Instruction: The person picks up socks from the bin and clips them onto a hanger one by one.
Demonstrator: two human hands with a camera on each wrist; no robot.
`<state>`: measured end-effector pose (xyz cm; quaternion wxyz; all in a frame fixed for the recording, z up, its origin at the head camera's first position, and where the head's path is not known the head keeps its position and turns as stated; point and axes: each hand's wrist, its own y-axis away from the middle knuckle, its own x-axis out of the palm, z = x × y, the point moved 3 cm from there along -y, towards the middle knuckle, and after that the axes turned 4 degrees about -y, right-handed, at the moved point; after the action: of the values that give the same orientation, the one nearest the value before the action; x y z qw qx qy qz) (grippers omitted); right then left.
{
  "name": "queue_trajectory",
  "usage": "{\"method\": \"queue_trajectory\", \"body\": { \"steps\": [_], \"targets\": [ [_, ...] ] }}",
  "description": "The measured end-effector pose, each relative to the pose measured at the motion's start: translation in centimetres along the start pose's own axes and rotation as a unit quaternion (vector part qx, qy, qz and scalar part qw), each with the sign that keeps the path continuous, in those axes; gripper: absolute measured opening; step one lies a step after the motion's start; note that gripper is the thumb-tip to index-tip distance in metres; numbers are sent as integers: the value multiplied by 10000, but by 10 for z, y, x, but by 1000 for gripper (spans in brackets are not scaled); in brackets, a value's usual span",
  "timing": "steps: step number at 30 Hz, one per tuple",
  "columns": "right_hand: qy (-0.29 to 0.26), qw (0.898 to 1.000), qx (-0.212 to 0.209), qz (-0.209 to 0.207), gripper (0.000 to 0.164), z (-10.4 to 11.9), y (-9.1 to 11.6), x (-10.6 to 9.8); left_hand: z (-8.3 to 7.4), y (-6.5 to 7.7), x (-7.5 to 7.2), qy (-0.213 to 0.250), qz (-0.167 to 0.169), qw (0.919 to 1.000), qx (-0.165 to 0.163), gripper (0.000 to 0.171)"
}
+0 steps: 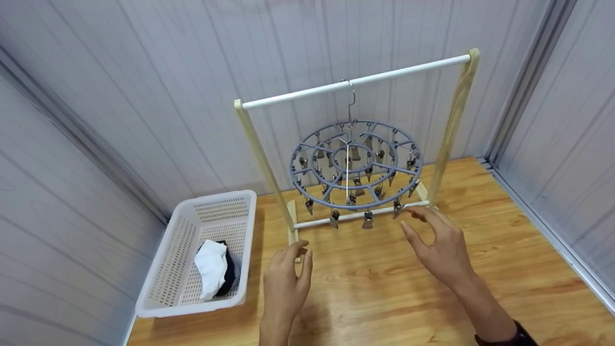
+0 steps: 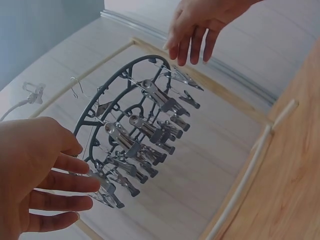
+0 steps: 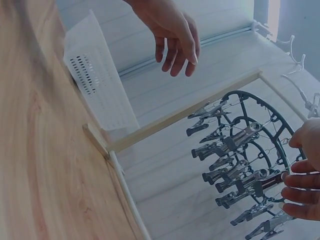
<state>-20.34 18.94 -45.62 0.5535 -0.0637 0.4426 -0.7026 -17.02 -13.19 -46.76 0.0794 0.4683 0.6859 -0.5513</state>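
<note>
A round grey clip hanger (image 1: 355,205) hangs by its metal hook (image 1: 353,96) from the white bar of a small wooden rack. Metal clips (image 1: 367,220) dangle from its rings, with nothing pinched in them. My left hand (image 1: 287,278) is held in front of the rack's left foot, fingers loosely bent and holding nothing. Close to the hanger's right front edge is my right hand (image 1: 444,247), its thumb and fingers apart and the fingertips near a clip. Both palms face inward, as the left wrist view shows with the left hand (image 2: 45,185) beside the clips.
A white plastic basket (image 1: 144,307) stands left of the rack, with a white cloth piece (image 1: 211,266) and a dark one (image 1: 229,276) in it. The rack's wooden posts (image 1: 456,115) rise from the wood-grain table (image 1: 365,298). Pale panelled walls (image 1: 158,96) enclose the back and sides.
</note>
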Motion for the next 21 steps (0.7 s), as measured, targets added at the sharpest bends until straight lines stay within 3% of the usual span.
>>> {"method": "queue_trajectory", "body": {
  "steps": [6, 21],
  "targets": [
    [-61, 9993, 382, -17, 34, -5, -6, -1, 0, -1, -1, 64, -14, 10000, 59, 14],
    [-541, 9947, 845, 239, 42, -18, -22, 12, 3, 0, 2, 170, 121, 9998, -17, 15]
  ]
}}
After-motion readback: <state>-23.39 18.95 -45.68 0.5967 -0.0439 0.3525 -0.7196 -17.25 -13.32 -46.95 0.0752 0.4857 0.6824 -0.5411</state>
